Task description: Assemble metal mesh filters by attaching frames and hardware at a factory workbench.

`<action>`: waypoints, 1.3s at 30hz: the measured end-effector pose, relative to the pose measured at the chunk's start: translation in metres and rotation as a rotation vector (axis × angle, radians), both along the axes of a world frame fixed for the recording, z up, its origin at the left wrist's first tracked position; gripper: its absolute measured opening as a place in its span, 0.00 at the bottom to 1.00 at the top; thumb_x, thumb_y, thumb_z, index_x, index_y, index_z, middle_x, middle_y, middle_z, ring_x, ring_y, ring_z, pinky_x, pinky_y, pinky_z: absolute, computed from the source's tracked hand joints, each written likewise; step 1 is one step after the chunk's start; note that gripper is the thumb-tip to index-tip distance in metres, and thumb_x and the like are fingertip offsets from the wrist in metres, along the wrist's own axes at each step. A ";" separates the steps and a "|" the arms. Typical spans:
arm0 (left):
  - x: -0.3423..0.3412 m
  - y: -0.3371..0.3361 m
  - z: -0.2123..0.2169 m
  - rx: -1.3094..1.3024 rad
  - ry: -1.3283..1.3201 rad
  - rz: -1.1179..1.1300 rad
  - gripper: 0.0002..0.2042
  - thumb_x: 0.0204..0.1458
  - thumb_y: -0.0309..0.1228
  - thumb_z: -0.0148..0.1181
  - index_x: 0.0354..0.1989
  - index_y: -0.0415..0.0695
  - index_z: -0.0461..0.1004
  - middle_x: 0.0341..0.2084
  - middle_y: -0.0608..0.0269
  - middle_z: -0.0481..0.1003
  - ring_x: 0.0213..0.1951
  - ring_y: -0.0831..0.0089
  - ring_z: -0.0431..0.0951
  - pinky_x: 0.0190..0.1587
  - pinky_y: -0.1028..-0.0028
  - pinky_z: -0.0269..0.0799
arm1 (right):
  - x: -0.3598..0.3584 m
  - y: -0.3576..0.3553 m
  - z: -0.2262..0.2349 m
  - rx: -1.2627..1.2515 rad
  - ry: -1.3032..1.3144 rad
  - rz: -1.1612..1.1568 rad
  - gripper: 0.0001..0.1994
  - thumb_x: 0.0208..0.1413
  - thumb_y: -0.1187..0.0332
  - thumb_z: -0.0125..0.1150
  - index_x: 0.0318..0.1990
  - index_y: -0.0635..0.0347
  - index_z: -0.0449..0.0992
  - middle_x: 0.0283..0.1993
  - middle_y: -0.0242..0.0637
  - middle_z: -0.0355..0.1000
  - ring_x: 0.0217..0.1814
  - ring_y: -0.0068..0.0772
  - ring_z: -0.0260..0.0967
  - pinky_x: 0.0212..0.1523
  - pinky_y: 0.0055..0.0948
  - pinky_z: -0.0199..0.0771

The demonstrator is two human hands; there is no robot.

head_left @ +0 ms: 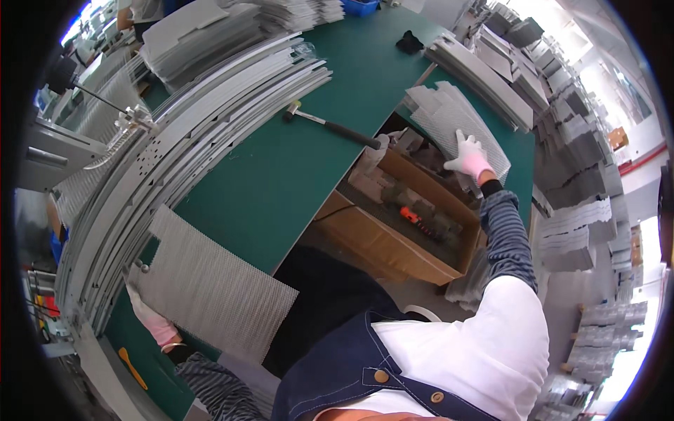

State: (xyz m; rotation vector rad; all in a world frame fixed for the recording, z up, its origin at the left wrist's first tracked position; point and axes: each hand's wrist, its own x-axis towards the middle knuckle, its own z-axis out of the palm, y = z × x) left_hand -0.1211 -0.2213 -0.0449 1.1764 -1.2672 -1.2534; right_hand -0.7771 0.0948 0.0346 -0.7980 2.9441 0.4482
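Note:
My left hand [146,309], in a white and pink glove, holds the left edge of a grey metal mesh sheet [217,288]; its fingers are partly hidden there. One corner of this sheet is notched, and its right part reaches past the table edge towards my body. Off to the right, my right hand [469,156], gloved alike, lies with fingers spread on a fanned stack of similar mesh sheets [449,112]. Between the hands, a hammer [330,126] with a dark grip rests across the green table [246,182], its handle end over the edge.
Long curved-looking metal strips [210,105] lie stacked along the left side. An open cardboard box [386,245] with an orange-and-dark tool [414,216] stands below the table edge. A yellow scraper-like tool [132,368] lies near left. Piled sheets [484,84] stand at the far right.

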 end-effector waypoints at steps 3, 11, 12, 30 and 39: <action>-0.013 0.003 0.001 0.070 0.044 0.083 0.26 0.68 0.45 0.34 0.70 0.47 0.56 0.52 0.58 0.67 0.55 0.69 0.67 0.61 0.66 0.62 | -0.071 0.057 0.013 -0.486 -0.204 0.270 0.33 0.44 0.56 0.70 0.57 0.66 0.71 0.54 0.56 0.72 0.58 0.46 0.71 0.59 0.33 0.68; 0.006 0.010 0.007 0.120 0.230 0.136 0.31 0.64 0.52 0.41 0.68 0.42 0.58 0.63 0.59 0.63 0.62 0.65 0.64 0.65 0.69 0.56 | -0.016 0.026 0.165 -0.503 1.217 0.161 0.20 0.62 0.54 0.51 0.43 0.63 0.78 0.31 0.46 0.76 0.31 0.50 0.73 0.31 0.43 0.71; 0.005 0.010 0.011 0.109 0.216 0.224 0.31 0.64 0.52 0.41 0.68 0.42 0.58 0.63 0.59 0.63 0.62 0.65 0.64 0.65 0.69 0.56 | 0.005 0.021 0.177 -0.568 1.399 0.425 0.18 0.61 0.57 0.54 0.48 0.63 0.77 0.35 0.45 0.75 0.29 0.46 0.71 0.29 0.41 0.69; 0.011 -0.010 -0.006 -0.017 1.128 -0.313 0.27 0.64 0.51 0.44 0.59 0.38 0.61 0.48 0.42 0.72 0.48 0.53 0.75 0.52 0.58 0.75 | 0.393 -0.226 -0.053 -0.817 -1.770 0.499 0.18 0.59 0.78 0.55 0.56 0.77 0.65 0.42 0.36 0.73 0.38 0.20 0.70 0.40 0.21 0.71; 0.009 -0.003 0.000 0.002 0.964 -0.248 0.16 0.64 0.32 0.47 0.58 0.39 0.62 0.50 0.44 0.70 0.50 0.56 0.73 0.55 0.60 0.74 | 0.389 -0.232 -0.057 -0.797 -1.799 0.471 0.14 0.59 0.80 0.54 0.53 0.73 0.69 0.44 0.37 0.75 0.41 0.22 0.72 0.44 0.22 0.73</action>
